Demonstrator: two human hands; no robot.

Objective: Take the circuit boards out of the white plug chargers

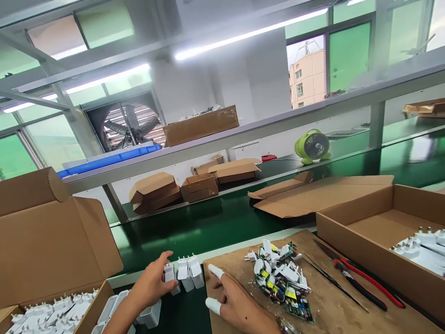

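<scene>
Gripping one white plastic plug casing, the left hand curls; the right hand spreads wide; brown cardboard boxes contain white pronged plugs.

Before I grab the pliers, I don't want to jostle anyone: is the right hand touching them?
Apart: the head view shows the circuit-board pile and brown sheet between the right hand and the pliers.

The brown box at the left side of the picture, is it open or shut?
Open: the brown box has its lid raised, and white plugs are visible inside.
</scene>
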